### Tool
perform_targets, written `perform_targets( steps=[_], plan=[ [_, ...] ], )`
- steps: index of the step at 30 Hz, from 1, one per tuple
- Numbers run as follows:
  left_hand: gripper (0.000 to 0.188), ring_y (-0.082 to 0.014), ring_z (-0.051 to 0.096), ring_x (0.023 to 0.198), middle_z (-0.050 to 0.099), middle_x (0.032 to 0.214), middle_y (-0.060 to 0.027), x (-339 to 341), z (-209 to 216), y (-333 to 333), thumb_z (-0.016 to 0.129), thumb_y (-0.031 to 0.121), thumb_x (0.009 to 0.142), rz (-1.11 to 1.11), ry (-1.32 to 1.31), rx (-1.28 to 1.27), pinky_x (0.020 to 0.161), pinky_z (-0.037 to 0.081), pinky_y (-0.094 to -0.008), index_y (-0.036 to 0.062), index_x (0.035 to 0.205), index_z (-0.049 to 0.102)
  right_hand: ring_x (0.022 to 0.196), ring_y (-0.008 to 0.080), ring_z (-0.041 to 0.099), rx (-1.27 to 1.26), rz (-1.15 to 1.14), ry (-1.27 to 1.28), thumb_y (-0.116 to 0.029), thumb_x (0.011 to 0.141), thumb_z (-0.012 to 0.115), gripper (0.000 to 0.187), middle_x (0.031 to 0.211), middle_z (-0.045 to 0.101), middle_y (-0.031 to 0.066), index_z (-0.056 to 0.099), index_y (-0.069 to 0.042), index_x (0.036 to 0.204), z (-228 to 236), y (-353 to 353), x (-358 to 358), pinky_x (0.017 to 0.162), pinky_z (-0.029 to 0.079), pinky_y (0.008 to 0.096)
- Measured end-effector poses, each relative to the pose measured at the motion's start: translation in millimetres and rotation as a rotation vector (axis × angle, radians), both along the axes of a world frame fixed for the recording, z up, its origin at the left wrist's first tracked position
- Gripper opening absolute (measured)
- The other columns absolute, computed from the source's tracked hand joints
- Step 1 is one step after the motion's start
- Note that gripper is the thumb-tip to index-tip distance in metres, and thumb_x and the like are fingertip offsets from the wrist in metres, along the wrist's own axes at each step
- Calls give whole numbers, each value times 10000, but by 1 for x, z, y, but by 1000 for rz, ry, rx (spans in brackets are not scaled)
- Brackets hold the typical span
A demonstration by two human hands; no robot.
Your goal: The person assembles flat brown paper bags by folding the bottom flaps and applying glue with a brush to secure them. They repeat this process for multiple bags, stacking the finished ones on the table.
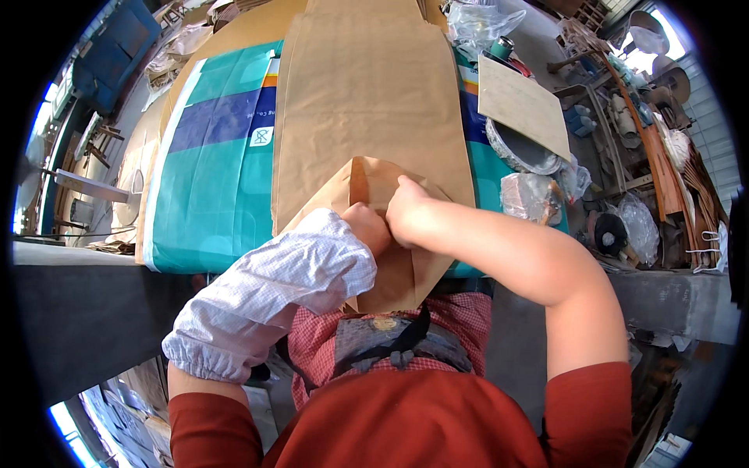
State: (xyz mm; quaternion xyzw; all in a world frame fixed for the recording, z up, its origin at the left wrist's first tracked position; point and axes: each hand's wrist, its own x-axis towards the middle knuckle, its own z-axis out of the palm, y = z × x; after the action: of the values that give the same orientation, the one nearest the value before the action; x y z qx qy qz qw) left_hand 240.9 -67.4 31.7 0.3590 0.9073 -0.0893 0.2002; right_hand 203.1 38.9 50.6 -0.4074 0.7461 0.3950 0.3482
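A stack of large brown paper sheets or sacks (370,93) lies lengthwise in front of me. Its near end is folded up into a pointed, opened shape, a brown paper sack end (390,288) that hangs over the edge toward my lap. My left hand (368,226), below a checked white sleeve cover, is closed on the folded paper at the middle. Close beside it, my right hand (407,209) is closed on the same fold, its thumb side pointing up. What lies under the fingers is hidden. Beneath the paper is a teal and blue printed plastic sheet (211,195).
To the right stand a pale square board (524,105) on a round tin (519,148), a plastic-wrapped bundle (532,196) and a green-lidded bottle (502,48). Long wooden strips (651,148) and clutter lie farther right. A blue cabinet (117,54) stands at the far left.
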Motion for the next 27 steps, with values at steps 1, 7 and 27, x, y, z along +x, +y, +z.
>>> perform_targets(
  steps=[1, 7, 27],
  plan=[
    [166, -241, 614, 1029, 678, 957, -73, -1, 6, 9, 562, 127, 821, 21, -101, -67, 790, 536, -364, 71, 873, 709, 1032, 201, 662, -5, -66, -30, -229, 804, 632, 326, 1157, 689, 23, 717, -184, 1116, -7, 13, -6, 817, 526, 368],
    [220, -233, 599, 1086, 648, 1060, -108, 28, 5, -22, 566, 132, 827, 129, -15, 16, 826, 531, -360, 79, 1017, 665, 1009, 224, 674, 12, -393, -40, -199, 761, 702, 360, 1144, 695, 42, 718, -178, 1120, 17, -8, -4, 786, 553, 390],
    [465, -339, 593, 1101, 634, 1147, -177, -41, 2, -96, 662, 81, 714, 477, -286, 523, 950, 476, -391, 85, 1178, 636, 1131, 316, 559, -1156, -591, 312, -83, 693, 646, 465, 1130, 607, 178, 589, -37, 1152, -38, 119, 24, 927, 477, 400]
  ],
)
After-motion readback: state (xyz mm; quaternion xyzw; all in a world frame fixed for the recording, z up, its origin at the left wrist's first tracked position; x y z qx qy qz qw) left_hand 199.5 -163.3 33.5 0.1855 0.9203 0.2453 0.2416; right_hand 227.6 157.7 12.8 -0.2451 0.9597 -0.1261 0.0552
